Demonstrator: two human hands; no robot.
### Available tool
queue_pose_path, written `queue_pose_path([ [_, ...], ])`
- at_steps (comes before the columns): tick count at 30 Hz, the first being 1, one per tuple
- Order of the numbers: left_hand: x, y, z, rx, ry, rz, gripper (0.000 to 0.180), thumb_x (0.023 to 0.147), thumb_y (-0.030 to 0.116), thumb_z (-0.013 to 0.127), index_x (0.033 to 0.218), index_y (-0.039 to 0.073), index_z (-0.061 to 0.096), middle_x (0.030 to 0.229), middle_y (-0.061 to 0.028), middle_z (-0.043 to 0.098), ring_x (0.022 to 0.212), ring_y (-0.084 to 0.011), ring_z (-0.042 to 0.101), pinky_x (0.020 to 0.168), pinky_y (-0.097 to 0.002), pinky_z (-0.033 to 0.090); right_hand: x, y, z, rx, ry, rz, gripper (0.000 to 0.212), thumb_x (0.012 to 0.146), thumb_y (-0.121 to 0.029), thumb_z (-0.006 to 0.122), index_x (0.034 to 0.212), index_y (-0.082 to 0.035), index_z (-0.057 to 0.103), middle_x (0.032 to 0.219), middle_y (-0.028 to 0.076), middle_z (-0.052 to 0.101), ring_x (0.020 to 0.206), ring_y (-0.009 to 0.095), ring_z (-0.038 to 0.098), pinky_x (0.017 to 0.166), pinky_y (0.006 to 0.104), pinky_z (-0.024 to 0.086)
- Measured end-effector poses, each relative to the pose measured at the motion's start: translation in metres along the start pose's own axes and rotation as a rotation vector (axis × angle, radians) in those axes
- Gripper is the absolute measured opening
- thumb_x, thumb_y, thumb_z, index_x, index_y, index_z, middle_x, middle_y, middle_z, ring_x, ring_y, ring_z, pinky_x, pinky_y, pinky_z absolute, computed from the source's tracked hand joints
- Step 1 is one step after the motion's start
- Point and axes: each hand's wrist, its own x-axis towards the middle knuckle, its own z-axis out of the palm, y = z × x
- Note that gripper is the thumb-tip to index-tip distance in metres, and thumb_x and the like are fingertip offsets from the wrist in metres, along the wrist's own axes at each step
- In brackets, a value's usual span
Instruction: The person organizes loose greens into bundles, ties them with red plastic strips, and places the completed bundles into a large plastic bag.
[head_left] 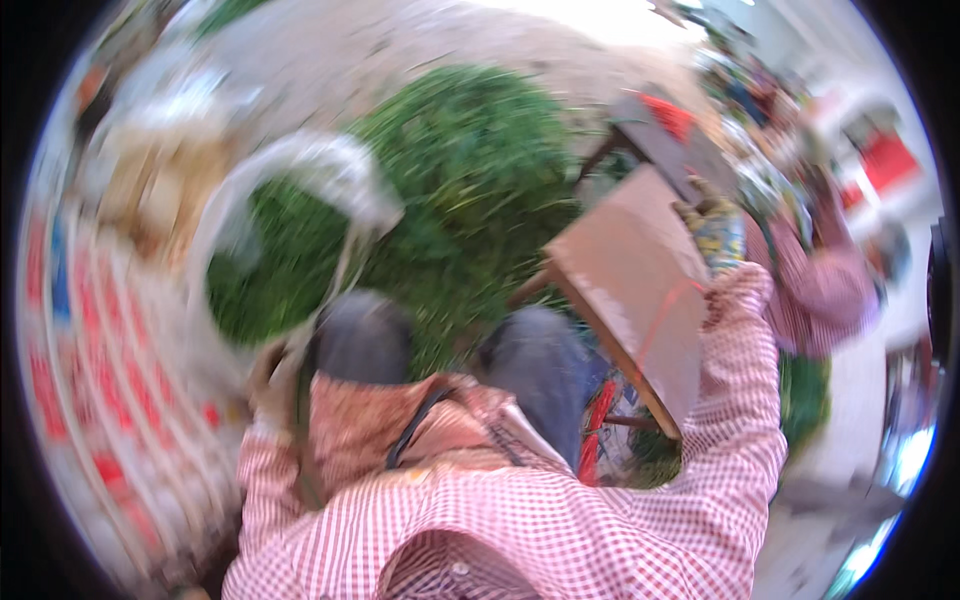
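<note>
- Right hand point(712, 235), gloved, up at 2 o'clock, clamped on the far edge of a brown wooden stool point(635, 285), tilted.
- Left hand point(268, 375) low at 8 o'clock, blurry; grip can't tell, right by a white sack's rim point(300, 160).
- Green leaves point(470, 180) heaped at 12 o'clock.
- Another person's checked sleeve point(830, 290) at 3 o'clock.

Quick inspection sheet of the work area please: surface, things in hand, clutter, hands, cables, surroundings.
Surface: ground, pale and bare; blurred.
Job's things: brown board with a red cord, raised at the right; white sack open over a heap of greens.
Clutter: red-and-white sacks at the left.
Hands: right hand at the board's edge, grip unclear; left hand at the sack, blurred.
Cables: nothing seen.
Surroundings: another person at the right.
</note>
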Motion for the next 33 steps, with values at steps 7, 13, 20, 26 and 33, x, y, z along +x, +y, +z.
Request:
queue_pose_path([
  [7, -0.062, -0.044, 0.062, -0.45, 0.036, -0.209, 0.021, 0.087, 0.007, 0.066, 0.107, 0.003, 0.067, 0.091, -0.0056, 0.069, 0.087, -0.0122, 0.064, 0.081, -0.0278, 0.05, -0.019, -0.269, 0.168, 0.39, -1.009, -0.246, 0.051, 0.089, -0.031, 0.068, 0.131, -0.005, 0.057, 0.13, 0.017, 0.06, 0.121, 0.031, 0.057, 0.1, 0.0403, 0.046],
  [13, -0.059, -0.04, 0.023, -0.189, 0.14, -0.321, 0.024, 0.085, 0.007, 0.064, 0.109, 0.004, 0.066, 0.094, -0.0088, 0.069, 0.088, -0.02, 0.067, 0.082, -0.031, 0.052, -0.066, -0.41, 0.3, 0.237, -1.157, -0.834, 0.035, 0.091, -0.031, 0.059, 0.118, -0.01, 0.064, 0.107, 0.019, 0.068, 0.105, 0.037, 0.063, 0.09, 0.0448, 0.049],
  [20, 0.041, -0.127, 0.03, 0.957, -0.148, -0.17, 0.076, 0.077, 0.017, 0.071, 0.145, 0.012, 0.036, 0.124, -0.0164, 0.059, 0.119, -0.0348, 0.053, 0.107, -0.0433, 0.036, -0.09, -0.48, 0.436, 0.331, -1.18, -0.907, 0.018, 0.088, -0.022, 0.061, 0.102, -0.011, 0.065, 0.095, 0.017, 0.066, 0.093, 0.037, 0.063, 0.081, 0.0469, 0.05],
  [26, 0.086, -0.186, 0.007, 0.943, -0.818, -0.708, 0.081, 0.074, 0.023, 0.074, 0.145, 0.016, 0.035, 0.118, -0.0152, 0.064, 0.116, -0.0291, 0.058, 0.102, -0.0459, 0.04, -0.099, -0.506, 0.478, 0.472, -0.817, -1.108, 0.053, 0.078, -0.02, 0.071, 0.128, -0.011, 0.054, 0.122, 0.014, 0.057, 0.116, 0.036, 0.052, 0.096, 0.0459, 0.045],
  [33, 0.022, -0.165, -0.024, 0.925, -0.345, -0.176, 0.018, 0.065, 0.017, 0.068, 0.081, 0.014, 0.06, 0.079, -0.0065, 0.058, 0.081, -0.0279, 0.061, 0.079, -0.0435, 0.046, -0.126, -0.547, 0.488, 0.151, -0.955, -1.242, 0.081, 0.077, -0.024, 0.073, 0.147, -0.008, 0.034, 0.148, 0.012, 0.039, 0.138, 0.032, 0.035, 0.114, 0.0433, 0.029],
])
